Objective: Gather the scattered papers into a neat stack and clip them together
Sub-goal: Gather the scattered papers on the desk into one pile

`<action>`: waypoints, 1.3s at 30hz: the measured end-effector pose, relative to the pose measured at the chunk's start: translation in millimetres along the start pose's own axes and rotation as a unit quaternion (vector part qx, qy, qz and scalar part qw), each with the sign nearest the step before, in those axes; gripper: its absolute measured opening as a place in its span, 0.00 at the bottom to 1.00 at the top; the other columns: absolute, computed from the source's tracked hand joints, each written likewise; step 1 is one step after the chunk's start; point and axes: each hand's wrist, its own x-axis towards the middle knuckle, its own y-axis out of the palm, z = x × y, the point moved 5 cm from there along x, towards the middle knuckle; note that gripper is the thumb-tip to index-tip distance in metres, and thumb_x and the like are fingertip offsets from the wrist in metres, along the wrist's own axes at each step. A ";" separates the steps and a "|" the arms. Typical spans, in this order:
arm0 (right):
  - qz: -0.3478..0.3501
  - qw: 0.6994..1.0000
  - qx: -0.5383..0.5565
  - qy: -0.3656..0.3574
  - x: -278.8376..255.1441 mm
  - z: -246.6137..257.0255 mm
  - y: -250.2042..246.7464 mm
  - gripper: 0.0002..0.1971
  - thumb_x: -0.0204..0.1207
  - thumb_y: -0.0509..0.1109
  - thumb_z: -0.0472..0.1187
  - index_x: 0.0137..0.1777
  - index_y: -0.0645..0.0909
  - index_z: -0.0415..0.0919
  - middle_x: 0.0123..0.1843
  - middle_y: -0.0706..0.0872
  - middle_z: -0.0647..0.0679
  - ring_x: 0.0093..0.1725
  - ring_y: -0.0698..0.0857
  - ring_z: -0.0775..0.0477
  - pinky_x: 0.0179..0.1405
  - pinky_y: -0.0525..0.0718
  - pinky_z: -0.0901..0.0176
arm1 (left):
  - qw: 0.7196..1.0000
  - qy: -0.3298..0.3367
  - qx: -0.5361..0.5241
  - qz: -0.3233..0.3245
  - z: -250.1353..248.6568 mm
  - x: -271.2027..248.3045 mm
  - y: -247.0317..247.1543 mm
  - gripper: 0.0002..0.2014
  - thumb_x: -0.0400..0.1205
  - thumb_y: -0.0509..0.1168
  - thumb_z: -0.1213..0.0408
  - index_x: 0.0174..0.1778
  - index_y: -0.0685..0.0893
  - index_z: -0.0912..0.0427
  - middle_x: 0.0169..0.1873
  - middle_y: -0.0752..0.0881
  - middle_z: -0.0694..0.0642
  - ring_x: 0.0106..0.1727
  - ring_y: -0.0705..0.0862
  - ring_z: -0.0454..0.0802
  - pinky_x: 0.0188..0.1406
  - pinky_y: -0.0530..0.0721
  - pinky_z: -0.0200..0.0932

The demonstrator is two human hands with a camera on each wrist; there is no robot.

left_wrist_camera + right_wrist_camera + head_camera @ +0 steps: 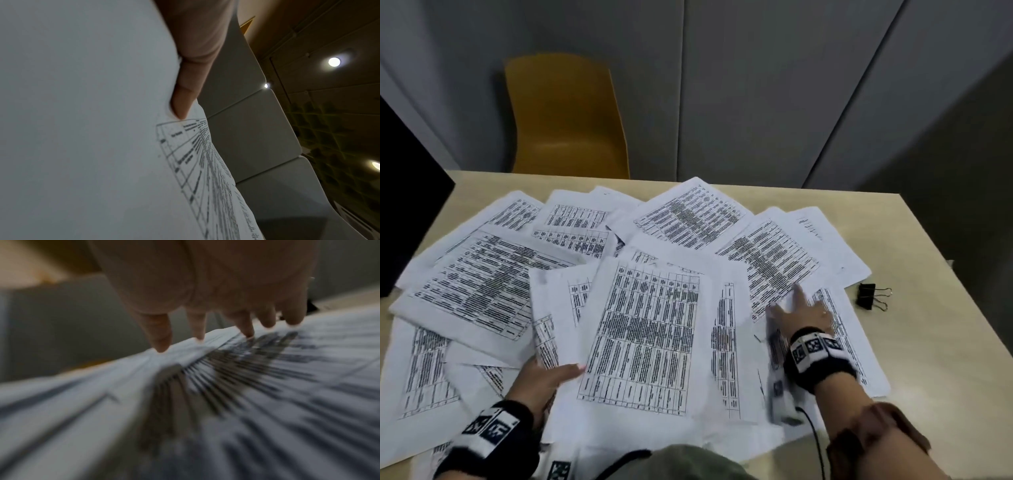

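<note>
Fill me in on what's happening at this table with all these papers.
A person is gathering printed papers that lie scattered and overlapping across the table. The left hand grips a few sheets at their near edge, thumb on top. The right hand reaches out with fingers spread over the sheets on the right. The black binder clip lies on the table beside the papers, untouched. Nothing is stacked or clipped yet.

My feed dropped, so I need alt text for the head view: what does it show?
Printed papers lie scattered and overlapping across a beige table. The left hand grips a few sheets at the near edge, and the right hand lies spread on sheets beside a black binder clip. A yellow chair stands behind the table.
</note>
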 end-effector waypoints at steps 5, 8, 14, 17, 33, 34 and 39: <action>0.036 0.976 -0.154 -0.147 -20.9 0.2 33.2 0.30 0.77 0.54 0.65 0.78 0.53 0.68 0.84 0.41 0.36 0.83 0.43 0.31 0.80 0.44 0.33 | 0.999 -0.003 -0.036 -0.003 -4.9 -5.9 2.7 0.14 0.74 0.67 0.81 0.55 0.80 0.72 0.22 0.85 0.57 0.18 0.81 0.47 0.62 0.74 0.66; 0.029 0.972 -0.123 -0.198 -39.9 -5.7 42.8 0.24 0.76 0.59 0.60 0.73 0.68 0.65 0.85 0.51 0.39 0.83 0.51 0.36 0.80 0.47 0.38 | 0.998 0.005 -0.065 -0.008 -2.7 0.2 -1.3 0.18 0.74 0.67 0.81 0.60 0.79 0.74 0.36 0.86 0.63 0.29 0.85 0.54 0.51 0.79 0.52; -0.052 0.968 0.220 -0.104 -43.8 2.8 21.3 0.34 0.68 0.77 0.45 0.73 0.69 0.41 0.62 0.81 0.40 0.65 0.79 0.37 0.66 0.77 0.49 | 0.996 -0.014 -0.085 0.005 16.8 18.4 -1.5 0.18 0.71 0.67 0.83 0.58 0.80 0.76 0.37 0.90 0.65 0.35 0.88 0.58 0.38 0.87 0.50; 0.000 0.951 0.305 -0.051 -52.3 19.1 27.8 0.52 0.65 0.80 0.36 0.81 0.46 0.48 0.66 0.77 0.42 0.65 0.79 0.38 0.66 0.78 0.43 | 0.995 -0.017 -0.097 0.015 22.8 24.6 -2.0 0.18 0.71 0.67 0.83 0.57 0.81 0.76 0.29 0.91 0.58 0.34 0.88 0.57 0.30 0.88 0.49; -0.124 0.969 0.164 0.134 -32.0 -63.6 -16.3 0.37 0.69 0.74 0.47 0.76 0.61 0.44 0.74 0.65 0.31 0.72 0.65 0.29 0.72 0.67 0.37 | 0.997 -0.019 -0.076 0.024 25.8 24.5 -2.0 0.20 0.70 0.68 0.83 0.59 0.80 0.75 0.52 0.85 0.74 0.54 0.85 0.71 0.58 0.80 0.66; -0.106 0.969 0.178 0.132 -30.2 -64.8 -16.4 0.39 0.69 0.74 0.45 0.77 0.58 0.43 0.75 0.63 0.30 0.72 0.65 0.29 0.72 0.67 0.37 | 0.997 -0.018 -0.076 0.023 26.3 25.5 -2.6 0.20 0.70 0.68 0.83 0.59 0.80 0.76 0.52 0.85 0.74 0.54 0.85 0.71 0.58 0.79 0.66; -0.084 0.965 0.243 0.055 -37.9 -55.4 -9.2 0.34 0.73 0.73 0.40 0.75 0.62 0.37 0.73 0.72 0.31 0.68 0.76 0.32 0.64 0.75 0.48 | 0.997 -0.013 -0.074 0.023 27.8 28.4 -3.0 0.20 0.70 0.69 0.83 0.59 0.79 0.76 0.52 0.85 0.73 0.54 0.85 0.70 0.59 0.79 0.68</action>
